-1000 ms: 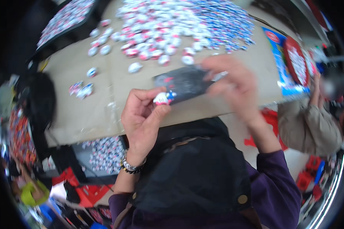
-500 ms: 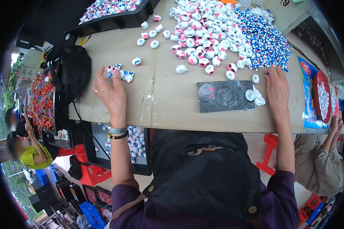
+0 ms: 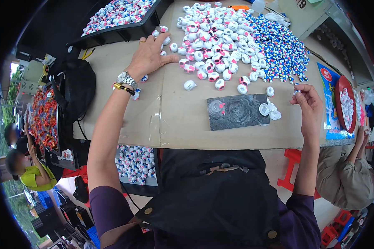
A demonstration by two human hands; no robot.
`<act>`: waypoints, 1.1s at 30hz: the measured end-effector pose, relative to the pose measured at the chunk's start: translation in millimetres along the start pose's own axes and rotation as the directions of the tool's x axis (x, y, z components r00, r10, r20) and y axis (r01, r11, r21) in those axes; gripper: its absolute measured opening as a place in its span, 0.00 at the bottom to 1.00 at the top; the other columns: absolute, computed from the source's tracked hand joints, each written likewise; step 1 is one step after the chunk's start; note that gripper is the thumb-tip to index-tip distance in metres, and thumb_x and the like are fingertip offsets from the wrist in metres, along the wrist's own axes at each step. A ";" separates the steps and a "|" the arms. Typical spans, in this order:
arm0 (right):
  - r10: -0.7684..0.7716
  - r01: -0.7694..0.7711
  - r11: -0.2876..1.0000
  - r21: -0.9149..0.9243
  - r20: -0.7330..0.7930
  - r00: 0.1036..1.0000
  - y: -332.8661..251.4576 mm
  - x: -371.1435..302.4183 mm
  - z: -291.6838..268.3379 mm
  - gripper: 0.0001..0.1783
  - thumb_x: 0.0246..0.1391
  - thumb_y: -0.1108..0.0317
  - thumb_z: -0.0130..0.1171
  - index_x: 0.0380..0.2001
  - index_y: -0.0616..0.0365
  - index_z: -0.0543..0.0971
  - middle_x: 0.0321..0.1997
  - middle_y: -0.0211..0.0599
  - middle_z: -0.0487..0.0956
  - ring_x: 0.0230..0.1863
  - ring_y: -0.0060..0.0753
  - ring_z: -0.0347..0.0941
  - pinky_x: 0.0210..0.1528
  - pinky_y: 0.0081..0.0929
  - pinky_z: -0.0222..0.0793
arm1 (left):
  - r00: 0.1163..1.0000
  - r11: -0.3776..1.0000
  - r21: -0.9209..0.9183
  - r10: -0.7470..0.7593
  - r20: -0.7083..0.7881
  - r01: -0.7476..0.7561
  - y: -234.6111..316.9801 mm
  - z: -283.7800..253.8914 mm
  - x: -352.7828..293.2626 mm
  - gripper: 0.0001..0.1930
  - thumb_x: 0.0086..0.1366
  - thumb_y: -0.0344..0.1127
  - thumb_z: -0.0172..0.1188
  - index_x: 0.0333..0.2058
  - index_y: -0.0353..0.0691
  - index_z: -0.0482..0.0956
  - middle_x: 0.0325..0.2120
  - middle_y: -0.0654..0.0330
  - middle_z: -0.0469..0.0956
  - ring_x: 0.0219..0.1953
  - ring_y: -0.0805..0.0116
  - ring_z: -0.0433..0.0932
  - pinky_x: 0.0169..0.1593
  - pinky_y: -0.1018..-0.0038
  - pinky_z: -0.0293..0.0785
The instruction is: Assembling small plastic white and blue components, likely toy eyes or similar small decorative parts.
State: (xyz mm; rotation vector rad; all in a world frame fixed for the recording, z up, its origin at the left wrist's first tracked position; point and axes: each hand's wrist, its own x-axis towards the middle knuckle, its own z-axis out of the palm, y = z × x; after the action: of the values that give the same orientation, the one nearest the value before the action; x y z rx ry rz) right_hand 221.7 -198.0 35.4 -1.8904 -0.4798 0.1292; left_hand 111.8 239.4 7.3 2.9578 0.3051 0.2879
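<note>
My left hand (image 3: 147,57) reaches toward the far left of the table, palm down with fingers spread. Its fingertips are over loose white-and-pink plastic pieces (image 3: 163,29) near a black tray. Under the wrist, a few blue-and-white assembled pieces (image 3: 136,95) partly show. On the right, my right hand (image 3: 309,103) is raised a little, thumb and finger pinching a tiny blue-and-white piece (image 3: 296,92). Beyond it spreads a heap of similar small blue pieces (image 3: 278,47). Next to that lies a large pile of hollow white-and-pink pieces (image 3: 220,37).
A dark stone slab (image 3: 239,114) lies before me, with a small round dish (image 3: 264,109) and crumpled white tissue (image 3: 274,112) at its right end. A full black tray (image 3: 124,35) stands far left, beside a black bag (image 3: 79,87). A red bowl (image 3: 345,103) sits right.
My left hand has swung forward from the assembled pieces to the loose white-and-pink ones. The right hand has drawn back from the blue heap's edge, a tiny piece now visible in its pinch.
</note>
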 end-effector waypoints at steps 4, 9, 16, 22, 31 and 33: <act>0.128 -0.135 0.947 0.292 0.043 0.991 -7.9 -2.9 2.5 0.08 0.57 0.78 0.54 0.39 0.66 0.77 0.32 0.32 0.76 0.30 0.21 0.74 0.35 0.19 0.72 | 0.999 0.998 0.036 0.042 0.018 -0.043 14.0 -2.9 0.5 0.30 0.55 0.59 0.62 0.51 0.49 0.70 0.45 0.53 0.74 0.49 0.48 0.70 0.45 0.58 0.72; 0.172 -0.174 0.901 0.398 0.042 0.984 -6.3 -7.2 0.4 0.08 0.56 0.77 0.55 0.39 0.65 0.77 0.31 0.33 0.77 0.29 0.21 0.74 0.33 0.20 0.72 | 0.984 0.974 -0.141 0.178 -0.022 -0.179 16.1 2.1 10.6 0.19 0.60 0.48 0.61 0.44 0.42 0.71 0.38 0.52 0.76 0.42 0.51 0.74 0.42 0.61 0.71; 0.184 -0.264 0.809 0.525 0.201 0.962 -16.8 -6.9 14.5 0.10 0.53 0.76 0.59 0.40 0.66 0.77 0.28 0.35 0.79 0.26 0.21 0.75 0.32 0.18 0.73 | 0.978 0.945 -0.253 0.203 -0.049 -0.208 2.5 -10.5 3.0 0.14 0.59 0.38 0.63 0.41 0.39 0.73 0.33 0.50 0.77 0.33 0.52 0.75 0.37 0.66 0.69; 0.190 -0.289 0.811 0.508 0.239 0.952 -20.6 -11.0 17.7 0.10 0.53 0.74 0.60 0.39 0.64 0.79 0.30 0.33 0.80 0.26 0.19 0.75 0.32 0.17 0.73 | 0.985 0.921 -0.355 0.122 -0.123 -0.158 -25.2 -0.3 12.3 0.14 0.61 0.39 0.63 0.43 0.41 0.75 0.26 0.60 0.74 0.27 0.71 0.72 0.30 0.73 0.67; -0.298 0.327 0.941 -0.091 0.240 0.924 -16.5 -20.7 27.5 0.05 0.44 0.79 0.64 0.28 0.63 0.80 0.26 0.34 0.77 0.25 0.27 0.73 0.28 0.24 0.68 | 0.990 -0.525 -0.843 -0.008 0.144 0.118 47.3 -64.3 -42.8 0.16 0.71 0.38 0.47 0.49 0.30 0.65 0.34 0.57 0.69 0.25 0.76 0.65 0.12 0.85 0.60; -0.433 0.535 0.807 -0.251 0.366 0.824 -12.7 -17.6 28.0 0.08 0.42 0.82 0.63 0.30 0.63 0.80 0.31 0.36 0.77 0.29 0.30 0.75 0.30 0.25 0.70 | 0.974 -0.754 -0.621 0.116 0.195 0.214 85.7 -60.4 -75.1 0.18 0.73 0.41 0.42 0.50 0.30 0.64 0.38 0.55 0.68 0.26 0.72 0.64 0.11 0.82 0.63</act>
State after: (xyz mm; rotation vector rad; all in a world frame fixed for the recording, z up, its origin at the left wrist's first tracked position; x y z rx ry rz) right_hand 193.5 -176.6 34.3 -2.0261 -1.2561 -0.0263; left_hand 43.2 148.3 67.5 0.5356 0.0186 0.0704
